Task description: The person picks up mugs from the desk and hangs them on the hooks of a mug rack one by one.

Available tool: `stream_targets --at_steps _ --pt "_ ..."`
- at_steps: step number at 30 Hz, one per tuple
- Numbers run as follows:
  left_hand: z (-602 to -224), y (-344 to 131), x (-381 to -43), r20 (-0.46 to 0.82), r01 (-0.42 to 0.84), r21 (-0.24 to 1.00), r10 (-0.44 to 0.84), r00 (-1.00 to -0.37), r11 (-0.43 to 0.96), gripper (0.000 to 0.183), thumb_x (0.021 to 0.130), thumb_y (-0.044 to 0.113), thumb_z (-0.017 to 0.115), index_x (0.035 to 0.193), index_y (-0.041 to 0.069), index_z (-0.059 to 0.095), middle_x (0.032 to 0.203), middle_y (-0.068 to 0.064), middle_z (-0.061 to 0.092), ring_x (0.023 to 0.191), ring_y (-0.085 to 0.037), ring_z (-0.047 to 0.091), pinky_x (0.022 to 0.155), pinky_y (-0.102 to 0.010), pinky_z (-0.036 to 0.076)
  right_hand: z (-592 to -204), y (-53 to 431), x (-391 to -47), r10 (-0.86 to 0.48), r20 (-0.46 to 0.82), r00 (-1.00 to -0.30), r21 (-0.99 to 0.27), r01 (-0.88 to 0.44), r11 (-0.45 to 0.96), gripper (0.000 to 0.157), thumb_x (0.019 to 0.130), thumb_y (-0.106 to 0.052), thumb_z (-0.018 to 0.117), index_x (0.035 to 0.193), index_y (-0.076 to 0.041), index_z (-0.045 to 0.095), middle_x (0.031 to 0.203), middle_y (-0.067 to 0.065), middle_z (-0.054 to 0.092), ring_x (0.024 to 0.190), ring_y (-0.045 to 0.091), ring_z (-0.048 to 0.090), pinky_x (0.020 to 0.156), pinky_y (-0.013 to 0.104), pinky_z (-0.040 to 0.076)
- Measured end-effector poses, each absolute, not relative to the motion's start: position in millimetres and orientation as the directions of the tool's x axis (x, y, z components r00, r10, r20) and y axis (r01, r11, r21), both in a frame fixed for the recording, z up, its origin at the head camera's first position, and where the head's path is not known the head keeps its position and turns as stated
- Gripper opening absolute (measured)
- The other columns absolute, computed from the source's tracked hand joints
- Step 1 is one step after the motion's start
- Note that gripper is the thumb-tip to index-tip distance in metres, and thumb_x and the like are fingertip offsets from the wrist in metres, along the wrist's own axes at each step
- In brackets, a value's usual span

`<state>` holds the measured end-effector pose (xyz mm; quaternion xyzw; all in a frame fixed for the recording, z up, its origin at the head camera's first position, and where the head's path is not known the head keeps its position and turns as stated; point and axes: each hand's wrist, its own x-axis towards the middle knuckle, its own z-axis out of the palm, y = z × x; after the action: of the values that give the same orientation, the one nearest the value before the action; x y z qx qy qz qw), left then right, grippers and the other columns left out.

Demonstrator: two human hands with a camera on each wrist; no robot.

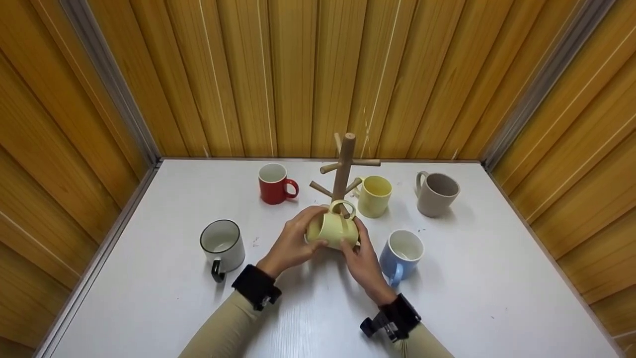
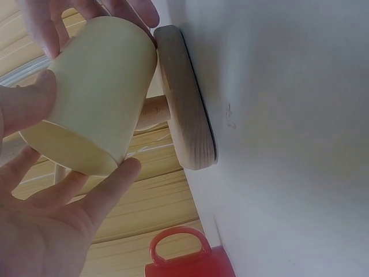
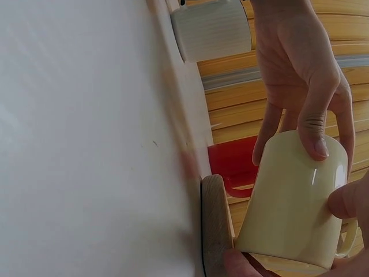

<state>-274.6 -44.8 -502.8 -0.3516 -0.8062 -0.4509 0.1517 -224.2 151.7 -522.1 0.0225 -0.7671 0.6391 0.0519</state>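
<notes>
Fingers of left hand and right hand grip pale yellow mug. Probably stiff, slick, breakable; hold round the middle, handle free.

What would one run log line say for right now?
left hand: grips yellow mug | right hand: grips same mug | pose: sideways, mouth left | mug tree: just behind | red mug: standing

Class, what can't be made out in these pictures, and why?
Head: base of the wooden stand, hidden behind the held mug.
Left wrist: most of the red mug, cut off by bottom edge.
Right wrist: black mug handle, mostly cut off by top edge.
Head: table marks, too small to identify.
</notes>
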Motion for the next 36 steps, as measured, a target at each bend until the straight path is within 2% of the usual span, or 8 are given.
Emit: stream_targets --at_steps 3,11,17,22,29,36 --pt "-503 -45 -275 0.565 0.705 0.618 0.427 -0.706 0.349 0.073 0.077 0.006 0.088 0.142 0.006 0.056 0.141 -0.004 0.06 0.135 -0.013 0.051 0.115 -0.033 0.039 -523 152 -225 0.028 0.116 -0.993 -0.976 -0.109 0.19 0.066 0.106 -0.015 0.054 0.164 -0.014 0.021 0.166 0.016 0.026 0.145 0.028 0.035 0.114 0.045 0.038" --pt "-505 -45 -275 0.568 0.708 0.622 0.43 -0.701 0.334 0.074 0.078 0.006 0.087 0.144 0.006 0.054 0.144 -0.007 0.058 0.137 -0.023 0.051 0.116 -0.041 0.039 -524 152 -225 0.041 0.119 -0.992 -0.972 -0.108 0.21 0.067 0.105 -0.013 0.055 0.164 -0.012 0.022 0.164 0.017 0.029 0.141 0.029 0.04 0.108 0.043 0.044" --pt "-504 -45 -273 0.554 0.699 0.616 0.431 -0.712 0.363 0.069 0.085 0.019 0.085 0.145 0.006 0.054 0.147 -0.009 0.056 0.139 -0.022 0.049 0.117 -0.04 0.037 -523 152 -223 0.05 0.122 -0.991 -0.972 -0.109 0.21 0.067 0.105 -0.014 0.057 0.163 -0.013 0.023 0.164 0.017 0.03 0.142 0.03 0.04 0.11 0.044 0.043" --pt "-501 -44 -269 0.536 0.686 0.604 0.43 -0.726 0.406 0.066 0.09 0.03 0.081 0.146 0.007 0.054 0.148 -0.012 0.055 0.14 -0.027 0.048 0.116 -0.047 0.039 -523 152 -223 0.052 0.143 -0.988 -0.966 -0.128 0.225 0.067 0.105 -0.013 0.057 0.163 -0.01 0.024 0.165 0.018 0.029 0.145 0.031 0.036 0.112 0.047 0.041" --pt "-493 -40 -264 0.526 0.665 0.592 0.407 -0.747 0.456 0.064 0.091 0.031 0.08 0.145 0.007 0.055 0.146 -0.014 0.055 0.138 -0.028 0.05 0.114 -0.048 0.04 -522 153 -221 0.05 0.159 -0.986 -0.964 -0.144 0.222 0.066 0.105 -0.015 0.057 0.163 -0.011 0.024 0.166 0.017 0.028 0.144 0.031 0.038 0.112 0.047 0.042" --pt "-483 -28 -257 0.538 0.634 0.594 0.342 -0.77 0.495 0.069 0.091 0.034 0.08 0.147 0.006 0.053 0.148 -0.017 0.052 0.139 -0.032 0.048 0.114 -0.051 0.04 -520 152 -216 0.059 0.164 -0.985 -0.955 -0.144 0.259 0.067 0.103 -0.014 0.058 0.162 -0.016 0.027 0.163 0.013 0.033 0.14 0.028 0.044 0.109 0.046 0.045"
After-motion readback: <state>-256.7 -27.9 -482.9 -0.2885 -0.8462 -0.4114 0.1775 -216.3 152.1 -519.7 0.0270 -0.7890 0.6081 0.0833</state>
